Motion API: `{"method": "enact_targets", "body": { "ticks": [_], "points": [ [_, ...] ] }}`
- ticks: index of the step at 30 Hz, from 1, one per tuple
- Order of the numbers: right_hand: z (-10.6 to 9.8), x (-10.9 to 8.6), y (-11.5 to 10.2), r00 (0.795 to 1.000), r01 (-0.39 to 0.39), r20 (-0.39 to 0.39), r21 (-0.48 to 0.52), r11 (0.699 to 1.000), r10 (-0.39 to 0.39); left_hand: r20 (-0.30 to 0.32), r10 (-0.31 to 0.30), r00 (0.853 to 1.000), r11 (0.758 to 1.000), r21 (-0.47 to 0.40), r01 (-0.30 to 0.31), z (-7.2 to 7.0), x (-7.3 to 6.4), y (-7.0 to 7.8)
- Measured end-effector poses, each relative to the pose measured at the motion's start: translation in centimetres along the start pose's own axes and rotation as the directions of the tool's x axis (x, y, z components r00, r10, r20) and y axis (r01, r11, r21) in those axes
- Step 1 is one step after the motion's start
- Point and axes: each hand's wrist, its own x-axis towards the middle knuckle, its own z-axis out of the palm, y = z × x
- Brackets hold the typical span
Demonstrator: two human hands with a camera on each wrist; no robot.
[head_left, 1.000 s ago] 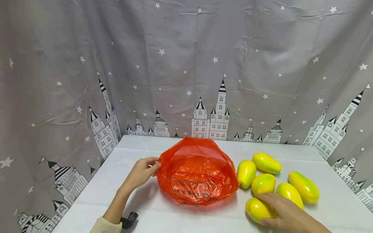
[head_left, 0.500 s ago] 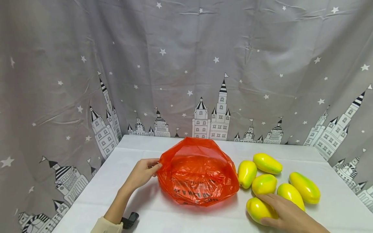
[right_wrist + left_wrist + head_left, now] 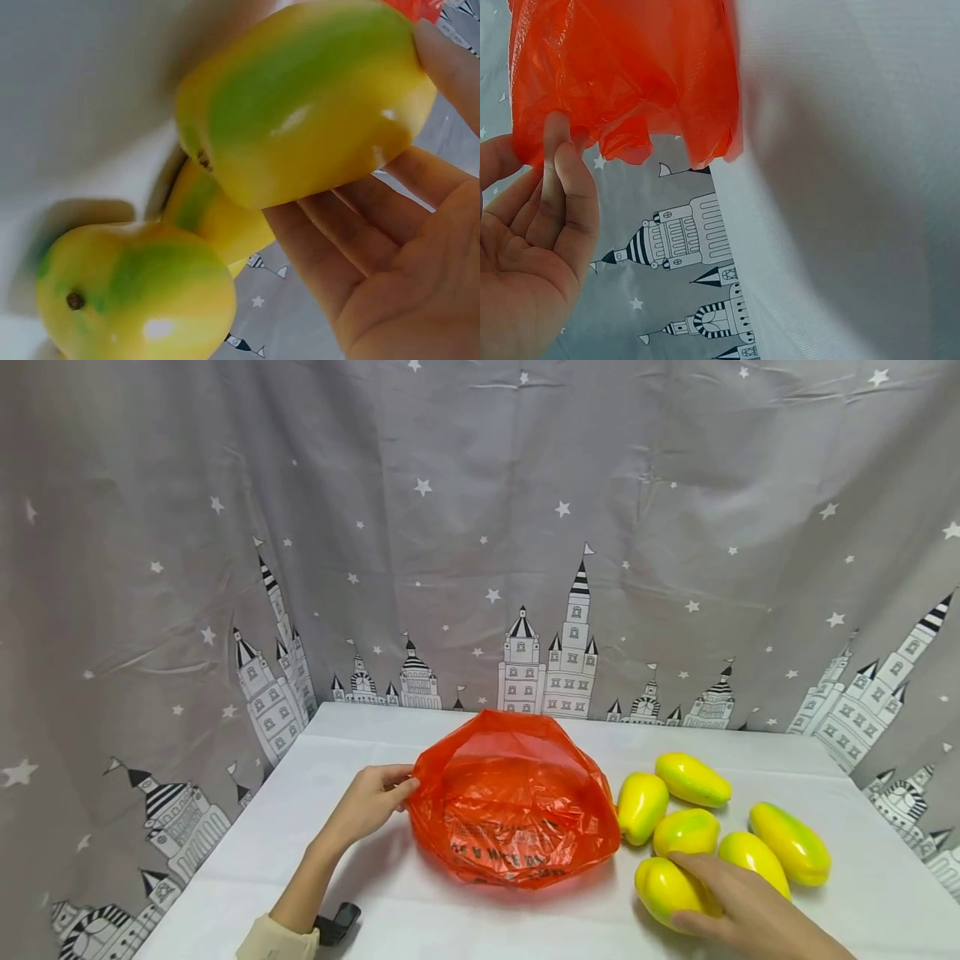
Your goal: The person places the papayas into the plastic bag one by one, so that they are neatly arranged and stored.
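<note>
Across the middle of the white surface [image 3: 435,922] stands a translucent red plastic bag [image 3: 498,793] with black lettering, its mouth gaping toward the viewer. Of the two hands, the left hand [image 3: 372,802] pinches the bag's left rim between fingers and thumb. To the right of the bag, the right hand [image 3: 738,897] grips a glossy yellow-and-green oval fruit [image 3: 670,892], the nearest one. Five similar fruits [image 3: 789,843] lie close behind and beside it, the leftmost just beside the bag.

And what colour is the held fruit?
The fruit is yellow with green, clearest in the right wrist view.
</note>
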Motion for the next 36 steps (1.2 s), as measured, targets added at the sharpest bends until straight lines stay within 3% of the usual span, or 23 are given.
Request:
{"method": "enact_targets", "body": {
  "ticks": [4, 8, 11, 15, 21, 34, 36],
  "points": [
    [0.0, 0.0, -0.4, 0.998, 0.018, -0.062, -0.047, 0.999, -0.021, 0.006, 0.0, 1.0, 1.0, -0.002, 0.0, 0.1, 0.1, 0.1],
    [0.0, 0.1, -0.7, 0.987, 0.08, -0.132, -0.095, 0.992, -0.093, 0.005, -0.004, 1.0, 1.0, 0.002, 0.004, 0.1, 0.0, 0.1],
    [-0.1, 0.1, -0.9, 0.972, 0.109, -0.195, -0.126, 0.986, -0.133, 0.009, -0.004, 1.0, 1.0, -0.002, 0.004, 0.1, -0.1, 0.1],
    [-0.2, 0.2, -1.4, 0.955, 0.089, -0.269, -0.139, 0.986, -0.124, 0.012, -0.006, 1.0, 1.0, -0.001, 0.006, 0.1, -0.1, 0.1],
    [-0.3, 0.6, -1.9, 0.912, 0.135, -0.365, -0.171, 0.976, -0.19, 0.005, -0.009, 1.0, 1.0, 0.009, 0.009, 0.1, 0.0, 0.1],
    [0.6, 1.6, -3.3, 0.843, 0.245, -0.447, -0.176, 0.953, -0.299, 0.009, 0.003, 1.0, 1.0, 0.019, -0.003, 0.2, 0.1, -0.1],
    [0.7, 1.9, -3.7, 0.847, 0.242, -0.447, -0.159, 0.957, -0.288, 0.009, 0.004, 1.0, 1.0, 0.018, -0.004, 0.1, 0.1, -0.1]
  ]
}}
